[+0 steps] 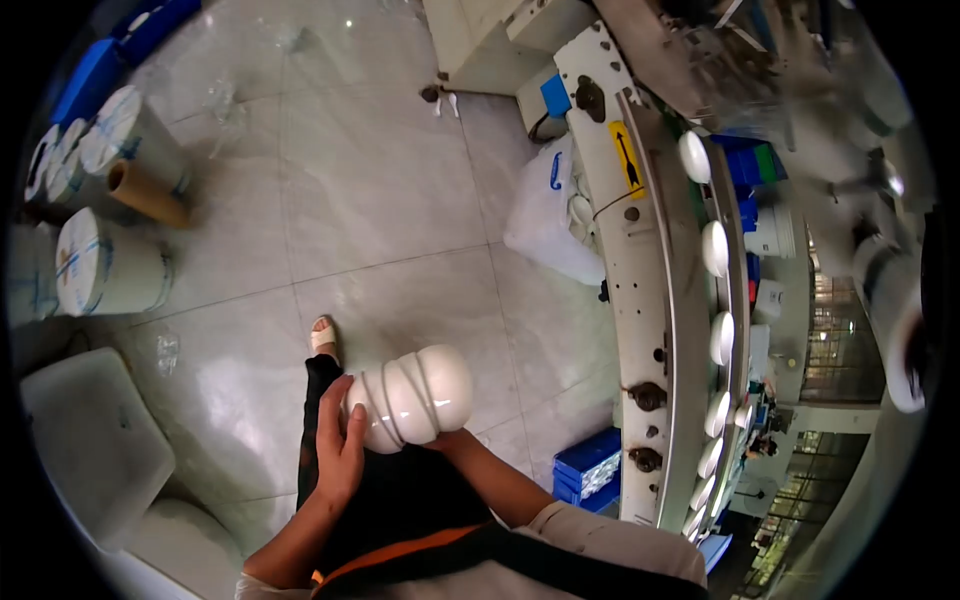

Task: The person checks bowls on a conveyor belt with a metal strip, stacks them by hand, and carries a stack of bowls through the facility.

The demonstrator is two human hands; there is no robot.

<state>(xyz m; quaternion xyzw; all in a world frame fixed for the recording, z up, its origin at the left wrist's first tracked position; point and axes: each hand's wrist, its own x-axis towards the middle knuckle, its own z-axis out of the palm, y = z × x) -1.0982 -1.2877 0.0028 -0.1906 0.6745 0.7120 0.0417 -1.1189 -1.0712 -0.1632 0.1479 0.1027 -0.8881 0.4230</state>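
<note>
A stack of glossy white bowls (pixel 408 395) is held in front of my body, lying on its side, with grey rims showing between the pieces. My left hand (pixel 342 435) grips the stack's left end, its fingers and thumb around the outermost bowl. Under the stack's right part is my right hand (pixel 450 440), bearing it from below; its fingers are mostly hidden behind the bowls.
To the right runs a long machine bed (pixel 640 300) with a row of white bowls (pixel 714 248) along it. Beside it stand a white plastic bin (pixel 545 225) and a blue crate (pixel 587 470). White tubs (pixel 110 262), a cardboard tube (pixel 150 195) and a grey chair (pixel 95 440) stand left.
</note>
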